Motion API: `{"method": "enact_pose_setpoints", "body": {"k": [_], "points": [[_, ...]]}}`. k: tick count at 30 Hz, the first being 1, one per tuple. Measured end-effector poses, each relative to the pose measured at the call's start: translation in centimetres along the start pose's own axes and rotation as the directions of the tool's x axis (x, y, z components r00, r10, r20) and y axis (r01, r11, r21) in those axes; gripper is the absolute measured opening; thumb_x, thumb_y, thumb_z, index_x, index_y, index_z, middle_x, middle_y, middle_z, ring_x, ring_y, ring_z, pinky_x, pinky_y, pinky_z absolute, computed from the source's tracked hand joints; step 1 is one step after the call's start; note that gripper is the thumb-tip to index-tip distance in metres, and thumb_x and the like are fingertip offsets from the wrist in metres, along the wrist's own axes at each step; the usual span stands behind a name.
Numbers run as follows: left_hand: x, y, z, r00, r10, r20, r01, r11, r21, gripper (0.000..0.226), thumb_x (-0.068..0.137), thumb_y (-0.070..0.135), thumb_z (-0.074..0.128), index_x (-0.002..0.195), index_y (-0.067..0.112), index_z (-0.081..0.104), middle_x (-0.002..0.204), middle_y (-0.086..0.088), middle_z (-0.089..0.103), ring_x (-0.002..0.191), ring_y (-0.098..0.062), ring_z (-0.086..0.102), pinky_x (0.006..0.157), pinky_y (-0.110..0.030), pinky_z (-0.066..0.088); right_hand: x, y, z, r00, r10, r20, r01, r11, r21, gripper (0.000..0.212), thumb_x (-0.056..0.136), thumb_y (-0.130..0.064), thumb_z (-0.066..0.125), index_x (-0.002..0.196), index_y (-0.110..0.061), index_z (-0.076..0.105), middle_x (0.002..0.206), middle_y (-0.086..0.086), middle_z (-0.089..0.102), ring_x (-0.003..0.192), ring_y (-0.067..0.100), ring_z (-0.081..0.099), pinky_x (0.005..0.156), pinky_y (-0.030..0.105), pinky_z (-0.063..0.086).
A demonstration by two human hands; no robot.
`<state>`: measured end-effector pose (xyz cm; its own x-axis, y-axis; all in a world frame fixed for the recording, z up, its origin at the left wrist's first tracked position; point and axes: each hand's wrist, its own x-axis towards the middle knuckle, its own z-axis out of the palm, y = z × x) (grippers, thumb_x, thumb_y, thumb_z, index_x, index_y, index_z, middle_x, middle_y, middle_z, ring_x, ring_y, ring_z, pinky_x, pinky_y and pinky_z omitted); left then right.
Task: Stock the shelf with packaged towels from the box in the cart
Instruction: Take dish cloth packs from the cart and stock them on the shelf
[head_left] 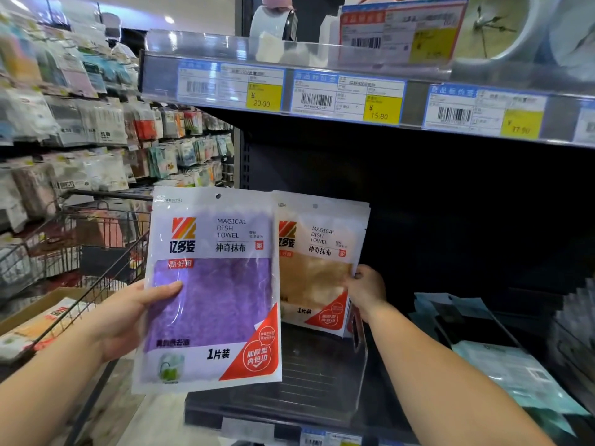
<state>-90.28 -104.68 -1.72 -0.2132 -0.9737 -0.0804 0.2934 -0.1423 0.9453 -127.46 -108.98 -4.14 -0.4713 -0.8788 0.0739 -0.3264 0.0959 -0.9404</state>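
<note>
My left hand [128, 312] grips a purple packaged dish towel [212, 291] by its left edge and holds it upright in front of the shelf, thumb across the front. My right hand [367, 292] holds a small stack of beige packaged towels [317, 268] by the right edge, standing upright on the dark shelf board [309, 365]. The purple pack overlaps the beige stack's left side. At the lower left, an open cardboard box [38, 307] with more towel packs sits in the wire cart [96, 239].
A clear plastic divider [360, 368] stands just right of the beige stack. Teal packs [508, 365] lie on the shelf farther right. Price labels [347, 98] line the upper shelf edge overhead. Hanging packets fill the racks at left.
</note>
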Motion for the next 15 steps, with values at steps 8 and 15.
{"method": "enact_pose_setpoints", "body": {"k": [8,15], "points": [[0.4,0.3,2.3,0.999,-0.008,0.042,0.008,1.0,0.016,0.096,0.012,0.024,0.103,0.098,0.002,0.068,0.089,-0.017,0.076,0.068,-0.022,0.075,0.053,-0.028,0.059,-0.2,-0.2,-0.5,1.0,0.022,-0.021,-0.021,0.998,0.061,0.039,0.095,-0.011,0.061,0.133,-0.015,0.054,0.122,0.007,0.064,0.098,0.026,0.068,0.086,0.045,0.058],[2.2,0.1,4.1,0.993,-0.11,0.035,0.109,0.994,0.011,0.059,0.072,0.007,0.077,0.127,-0.005,0.057,0.107,-0.025,0.071,0.075,-0.03,0.073,0.073,-0.045,0.063,-0.9,-1.1,-1.0,0.991,-0.003,-0.131,0.015,0.996,0.093,0.043,0.095,-0.018,0.064,0.136,-0.016,0.051,0.13,0.004,0.058,0.108,0.021,0.061,0.077,0.03,0.052]]}}
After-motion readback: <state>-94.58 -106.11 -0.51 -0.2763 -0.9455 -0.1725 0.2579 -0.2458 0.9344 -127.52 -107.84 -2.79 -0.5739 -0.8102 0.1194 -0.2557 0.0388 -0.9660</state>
